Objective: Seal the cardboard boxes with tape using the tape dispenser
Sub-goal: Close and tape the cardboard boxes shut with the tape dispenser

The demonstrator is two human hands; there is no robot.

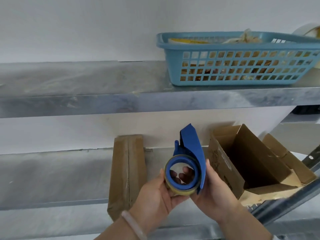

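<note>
Left hand (pixel 155 194) is curling round the blue tape dispenser (pixel 187 164), right hand (pixel 213 191) clasping its guard (pixel 192 141); best be freeing the tape end before approaching the open cardboard box (pixel 223 170).

Hidden fingers, cropped edges
Most fingers of the left grip (pixel 155 193) and right grip (pixel 214 193) hide behind the tape dispenser (pixel 192 153); whose fingertips (pixel 186 172) show through its core is unclear. Well above-right of the grips, a pale roll (pixel 310 31) is cut off by the edge, and the basket (pixel 242 66) holds blurred, unnameable contents.
</note>
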